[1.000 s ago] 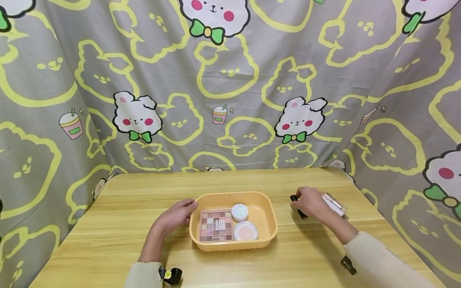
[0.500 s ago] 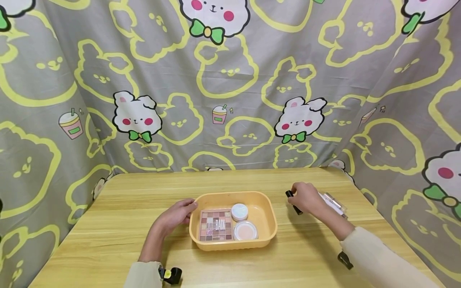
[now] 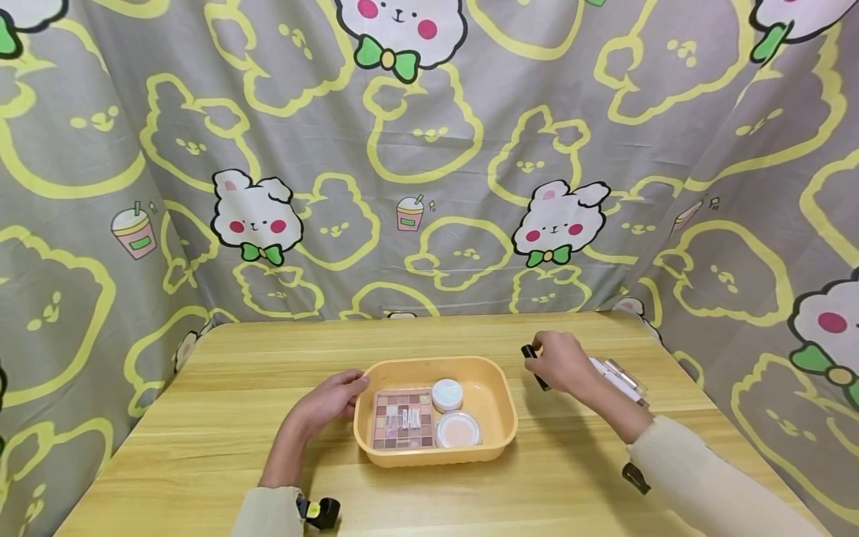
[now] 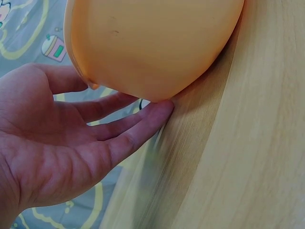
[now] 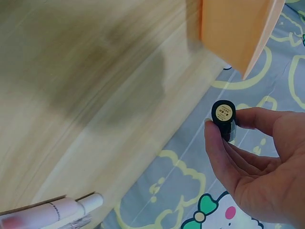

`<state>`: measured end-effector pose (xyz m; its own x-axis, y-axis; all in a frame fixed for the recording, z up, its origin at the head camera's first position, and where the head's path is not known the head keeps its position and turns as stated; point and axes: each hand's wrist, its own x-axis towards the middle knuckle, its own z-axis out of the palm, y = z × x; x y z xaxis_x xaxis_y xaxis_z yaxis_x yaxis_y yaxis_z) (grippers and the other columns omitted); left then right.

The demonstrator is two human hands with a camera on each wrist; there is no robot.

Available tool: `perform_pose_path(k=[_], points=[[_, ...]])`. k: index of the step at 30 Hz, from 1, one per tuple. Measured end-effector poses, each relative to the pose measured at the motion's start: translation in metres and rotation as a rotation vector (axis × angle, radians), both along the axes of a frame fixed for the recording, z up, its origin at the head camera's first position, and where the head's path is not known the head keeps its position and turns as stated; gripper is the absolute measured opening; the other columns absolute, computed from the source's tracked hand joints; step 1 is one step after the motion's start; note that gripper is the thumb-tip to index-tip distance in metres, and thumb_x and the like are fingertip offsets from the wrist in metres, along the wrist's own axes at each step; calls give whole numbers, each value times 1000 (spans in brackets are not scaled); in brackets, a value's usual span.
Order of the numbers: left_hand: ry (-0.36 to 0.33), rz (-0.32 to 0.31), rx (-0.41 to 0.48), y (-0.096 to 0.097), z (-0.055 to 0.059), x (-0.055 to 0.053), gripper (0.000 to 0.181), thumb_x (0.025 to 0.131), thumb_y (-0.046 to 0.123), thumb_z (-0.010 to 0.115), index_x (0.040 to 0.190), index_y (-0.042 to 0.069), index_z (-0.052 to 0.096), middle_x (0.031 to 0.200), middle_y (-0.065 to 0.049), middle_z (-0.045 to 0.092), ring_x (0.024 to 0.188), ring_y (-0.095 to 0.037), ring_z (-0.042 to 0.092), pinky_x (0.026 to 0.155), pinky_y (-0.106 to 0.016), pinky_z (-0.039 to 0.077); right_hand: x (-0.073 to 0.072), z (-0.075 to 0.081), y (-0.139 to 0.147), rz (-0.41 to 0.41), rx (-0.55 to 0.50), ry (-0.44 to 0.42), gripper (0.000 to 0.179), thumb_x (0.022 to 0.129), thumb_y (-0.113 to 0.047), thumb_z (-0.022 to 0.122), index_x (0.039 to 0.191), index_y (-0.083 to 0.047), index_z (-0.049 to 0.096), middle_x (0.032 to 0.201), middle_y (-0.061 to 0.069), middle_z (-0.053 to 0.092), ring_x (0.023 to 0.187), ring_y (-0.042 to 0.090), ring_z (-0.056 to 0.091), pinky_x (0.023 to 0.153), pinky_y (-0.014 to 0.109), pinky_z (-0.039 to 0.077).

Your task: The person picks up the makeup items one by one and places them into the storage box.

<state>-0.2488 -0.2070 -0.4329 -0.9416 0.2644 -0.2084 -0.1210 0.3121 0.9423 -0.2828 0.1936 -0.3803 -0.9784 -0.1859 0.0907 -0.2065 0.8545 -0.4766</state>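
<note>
A yellow-orange plastic tray (image 3: pixel 496 403) stands on the wooden table. In it lie a square eyeshadow palette (image 3: pixel 403 421), a small round white-lidded jar (image 3: pixel 447 395) and a round compact (image 3: pixel 458 430) with a pinkish centre. At its left end my left hand (image 3: pixel 329 399) touches the outer wall, its fingers fairly straight; the left wrist view shows the fingertips against the tray's lower side (image 4: pixel 157 57). Right of the tray, my right hand (image 3: pixel 560 362) pinches a black lipstick tube (image 3: pixel 529 352) above the table. The right wrist view shows the lipstick's end (image 5: pixel 224 113) with a round pale label.
Behind my right hand lie slim white and clear cosmetic tubes (image 3: pixel 624 380) on the table's right side; a pinkish-white tube (image 5: pixel 47 212) shows in the right wrist view. A grey patterned curtain (image 3: pixel 429 149) closes off the back and sides of the table (image 3: pixel 268 350).
My right hand has carried the lipstick tube leftward and a little up, toward the tray and away from the white and clear tubes. The left hand and the tray have stayed in place.
</note>
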Motion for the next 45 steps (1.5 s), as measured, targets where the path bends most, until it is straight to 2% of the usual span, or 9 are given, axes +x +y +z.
perform_pose_path(k=[9, 18, 21, 30, 35, 45], points=[[-12, 30, -6, 2, 1, 1, 56, 109, 25, 44, 150, -11, 35, 127, -23, 63, 103, -24, 67, 91, -40, 59, 1, 7, -7, 9, 40, 9, 31, 89, -11, 64, 110, 11, 66, 90, 22, 71, 55, 13, 63, 48, 26, 52], [-8, -3, 9, -1, 0, 0, 55, 109, 25, 42, 149, -12, 34, 127, -24, 63, 104, -24, 67, 92, -39, 58, 2, 14, -19, 28, 56, 22, 28, 89, -11, 65, 108, 10, 67, 93, 23, 71, 58, 14, 63, 50, 26, 52], [-9, 5, 5, -1, 0, 0, 55, 109, 25, 43, 149, -11, 35, 126, -24, 63, 103, -23, 67, 92, -39, 58, 3, 16, -24, 26, 50, 23, 27, 89, -10, 65, 107, 10, 68, 95, 24, 71, 56, 14, 62, 48, 25, 51], [-10, 16, -6, 0, 0, 0, 55, 109, 26, 44, 150, -10, 36, 126, -22, 63, 103, -23, 67, 92, -40, 58, 8, 19, -39, 34, 26, 1, 24, 90, -8, 64, 106, 9, 67, 91, 22, 70, 52, 13, 61, 46, 24, 50], [-7, 5, -4, 0, 0, 0, 54, 109, 26, 43, 149, -10, 37, 125, -23, 63, 103, -23, 67, 93, -40, 58, 10, 19, -48, 39, 35, 6, 21, 90, -8, 66, 103, 8, 68, 90, 20, 70, 54, 13, 62, 46, 23, 50], [-6, 22, -6, 0, -1, 0, 54, 109, 25, 44, 149, -10, 37, 124, -22, 64, 101, -22, 67, 93, -40, 57, 14, 18, -61, 57, 32, 0, 20, 92, -8, 68, 104, 8, 68, 87, 18, 70, 56, 12, 62, 46, 21, 51]])
